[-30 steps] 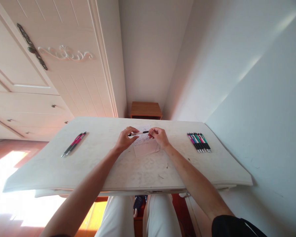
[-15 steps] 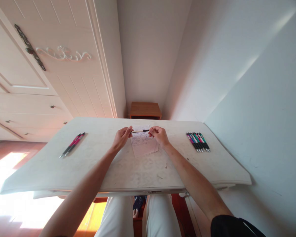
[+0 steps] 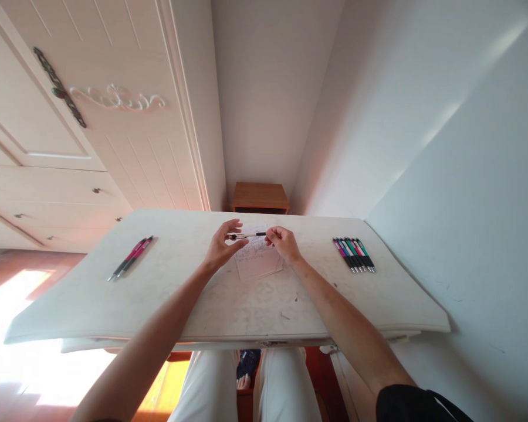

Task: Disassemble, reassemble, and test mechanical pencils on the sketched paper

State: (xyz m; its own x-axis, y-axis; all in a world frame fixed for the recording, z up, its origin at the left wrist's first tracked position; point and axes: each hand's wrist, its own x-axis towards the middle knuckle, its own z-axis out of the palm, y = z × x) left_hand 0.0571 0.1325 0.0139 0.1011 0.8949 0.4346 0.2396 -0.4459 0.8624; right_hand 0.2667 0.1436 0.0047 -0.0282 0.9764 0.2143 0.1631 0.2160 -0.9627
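Left hand [image 3: 222, 248] has spread wider around the pen [image 3: 249, 235] the right hand [image 3: 286, 244] pinches over paper [image 3: 259, 265], spare pens [image 3: 354, 254] flanking.

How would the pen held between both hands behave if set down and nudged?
The pen looks slim and straight, so probably stiff and apt to roll on the flat table. Left hand and right hand hold it by fingertips alone: likely light.

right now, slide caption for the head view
A pen held between left hand and right hand over scribbled paper; two pens left, pen row right.
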